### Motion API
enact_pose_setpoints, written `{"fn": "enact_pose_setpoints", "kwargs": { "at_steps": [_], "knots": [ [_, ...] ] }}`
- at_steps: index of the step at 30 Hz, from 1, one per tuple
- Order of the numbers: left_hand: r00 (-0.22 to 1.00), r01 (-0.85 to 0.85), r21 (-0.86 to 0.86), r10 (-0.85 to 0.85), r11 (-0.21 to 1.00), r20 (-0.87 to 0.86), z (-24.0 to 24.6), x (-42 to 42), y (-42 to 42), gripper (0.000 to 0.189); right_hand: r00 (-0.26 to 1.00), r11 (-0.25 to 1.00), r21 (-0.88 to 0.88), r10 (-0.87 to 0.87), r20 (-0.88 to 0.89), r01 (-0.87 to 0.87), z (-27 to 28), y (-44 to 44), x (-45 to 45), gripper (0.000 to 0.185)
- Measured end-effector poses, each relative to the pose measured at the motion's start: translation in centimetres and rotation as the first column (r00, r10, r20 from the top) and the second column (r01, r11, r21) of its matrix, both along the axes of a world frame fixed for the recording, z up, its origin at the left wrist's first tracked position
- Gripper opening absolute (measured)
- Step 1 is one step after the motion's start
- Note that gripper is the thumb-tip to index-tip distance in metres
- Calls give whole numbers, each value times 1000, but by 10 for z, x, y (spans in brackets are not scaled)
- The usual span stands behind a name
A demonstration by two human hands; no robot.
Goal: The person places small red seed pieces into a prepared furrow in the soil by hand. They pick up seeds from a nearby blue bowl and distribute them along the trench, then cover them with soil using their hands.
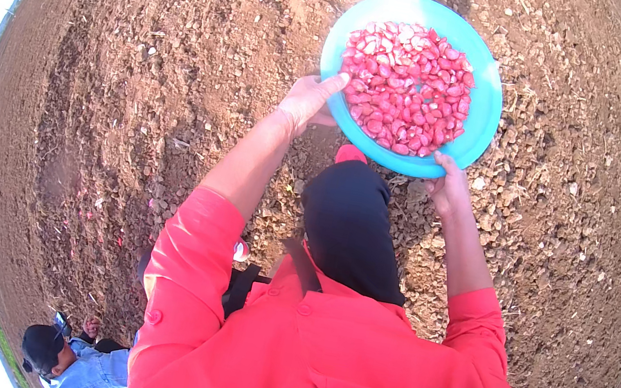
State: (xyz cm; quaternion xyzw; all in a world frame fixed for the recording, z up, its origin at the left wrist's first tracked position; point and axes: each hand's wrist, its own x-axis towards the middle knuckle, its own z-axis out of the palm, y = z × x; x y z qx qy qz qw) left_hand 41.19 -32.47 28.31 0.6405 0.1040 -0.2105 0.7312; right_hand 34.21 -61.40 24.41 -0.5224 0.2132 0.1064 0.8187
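A round turquoise plastic basin (486,100) is held out in front of me over the soil. Inside it lies a heap of pink-red seed pieces or small bulbs (402,98), whose exact kind I cannot tell; some look pale in the sunlight. My left hand (313,98) grips the left rim, thumb over the edge and fingers underneath. On the near right rim is my right hand (449,187), its thumb on top and the other fingers partly hidden below the basin.
Tilled brown soil (124,117) with clods and straw spreads all around. Pink pieces (86,213) lie scattered in it on the left. Behind me at lower left, a person in a blue shirt (95,371) and dark cap is low to the ground. My pink shoe (350,154) shows beneath the basin.
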Motion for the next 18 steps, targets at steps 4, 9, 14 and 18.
{"fn": "enact_pose_setpoints", "kwargs": {
  "at_steps": [4, 9, 14, 18],
  "knots": [
    [961, -261, -275, 221, 925, -168, -34, -24, 25, 35, 977, 961, -179, 213, 4, -209, 10, 41, 36, 22],
    [900, -434, -272, 405, 859, -161, -72, -24, 87, 32, 919, 927, 60, 356, 169, -370, -43, 48, 63, 35],
    [790, -603, -193, 547, 774, -276, -99, -15, 187, 46, 708, 423, -628, 634, -310, -653, -183, -40, -37, 36],
    [702, -712, -233, 668, 662, -247, -136, 6, 263, 43, 442, 44, -456, 348, -827, -889, -260, -99, -109, 37]
  ]
}}
